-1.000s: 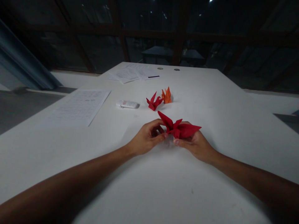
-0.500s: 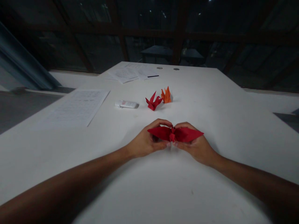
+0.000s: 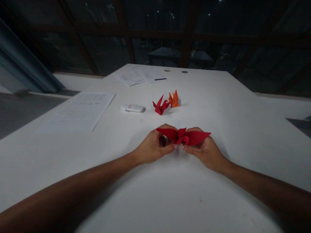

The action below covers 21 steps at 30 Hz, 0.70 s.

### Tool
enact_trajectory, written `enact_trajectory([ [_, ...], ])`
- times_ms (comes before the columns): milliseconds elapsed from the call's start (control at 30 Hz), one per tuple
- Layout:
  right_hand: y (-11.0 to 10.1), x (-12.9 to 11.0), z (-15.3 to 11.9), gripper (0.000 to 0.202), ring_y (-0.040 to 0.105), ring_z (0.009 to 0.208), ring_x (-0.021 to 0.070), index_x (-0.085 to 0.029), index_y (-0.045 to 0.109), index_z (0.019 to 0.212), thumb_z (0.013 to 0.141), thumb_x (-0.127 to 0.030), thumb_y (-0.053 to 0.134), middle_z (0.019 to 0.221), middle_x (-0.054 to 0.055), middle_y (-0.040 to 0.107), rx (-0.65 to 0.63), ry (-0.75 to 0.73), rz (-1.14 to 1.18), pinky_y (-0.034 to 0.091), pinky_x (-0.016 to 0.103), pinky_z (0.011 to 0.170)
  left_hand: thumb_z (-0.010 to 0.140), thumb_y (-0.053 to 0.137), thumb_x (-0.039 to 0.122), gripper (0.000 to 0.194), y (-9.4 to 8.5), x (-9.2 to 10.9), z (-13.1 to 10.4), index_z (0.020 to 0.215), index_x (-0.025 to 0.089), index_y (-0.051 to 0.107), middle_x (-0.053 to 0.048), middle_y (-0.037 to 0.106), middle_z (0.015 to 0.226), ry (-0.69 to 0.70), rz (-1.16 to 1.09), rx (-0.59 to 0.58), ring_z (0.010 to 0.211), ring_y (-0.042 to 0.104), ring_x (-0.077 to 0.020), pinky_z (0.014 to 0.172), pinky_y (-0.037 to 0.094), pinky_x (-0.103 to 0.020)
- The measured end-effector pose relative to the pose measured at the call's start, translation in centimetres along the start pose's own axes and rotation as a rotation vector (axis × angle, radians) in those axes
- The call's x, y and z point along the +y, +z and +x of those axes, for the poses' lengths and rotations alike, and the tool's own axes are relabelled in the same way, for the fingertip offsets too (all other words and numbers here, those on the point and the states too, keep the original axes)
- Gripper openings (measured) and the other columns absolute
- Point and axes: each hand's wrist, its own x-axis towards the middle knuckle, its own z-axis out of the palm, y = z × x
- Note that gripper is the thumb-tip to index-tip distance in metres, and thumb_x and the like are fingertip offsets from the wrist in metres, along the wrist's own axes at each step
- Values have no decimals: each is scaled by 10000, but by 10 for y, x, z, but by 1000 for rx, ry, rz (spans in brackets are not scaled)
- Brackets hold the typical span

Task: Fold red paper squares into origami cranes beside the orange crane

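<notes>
A red origami crane [image 3: 195,138] is held between both hands, its two wings spread out to the sides. My left hand [image 3: 153,147] grips it from the left, thumb in front and fingers behind the wing. From the right, my right hand [image 3: 210,153] pinches it in the same way, the thumb tip near the left thumb. Parts of the fingers are hidden behind the wings. Beyond the hands, a smaller-looking red origami crane [image 3: 160,106] stands on the table, close beside an orange origami crane [image 3: 174,99].
The white table [image 3: 136,200] reaches back to dark windows. A white bottle-like item [image 3: 133,108] with printing lies left of the cranes. Printed sheets [image 3: 80,111] lie at the left, with more papers [image 3: 132,77] and a dark strip [image 3: 160,79] at the back.
The held crane has turned between my fingers, so its folded middle and wings now sit at a different angle. My hands have stayed in nearly the same place.
</notes>
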Motion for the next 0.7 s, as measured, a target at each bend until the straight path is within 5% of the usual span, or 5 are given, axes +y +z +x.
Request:
enact_trajectory([
  [400, 0, 1, 2, 320, 638, 1007, 226, -260, 659, 1028, 777, -349, 836, 1091, 47, 640, 19, 13, -9, 550, 410, 918, 868, 725, 367, 298, -1, -2, 1, 1067, 160, 646, -78, 627, 1068, -16, -27, 3, 829, 608, -153, 666, 491, -261],
  [567, 2, -1, 0, 485, 643, 1039, 230, -312, 580, 1187, 779, -374, 835, 1159, 43, 642, -40, 38, 95, 562, 400, 884, 833, 758, 403, 404, -2, -6, 1, 1113, 145, 623, -50, 651, 931, -103, -21, -6, 655, 543, -106, 556, 431, -227],
  [700, -2, 2, -4, 444, 643, 907, 210, -331, 524, 1237, 868, -465, 731, 1077, 39, 641, 1, 12, 132, 557, 355, 736, 855, 733, 400, 394, -3, -7, 3, 1135, 155, 602, -87, 663, 1064, -89, -50, 21, 814, 611, -154, 658, 498, -256],
])
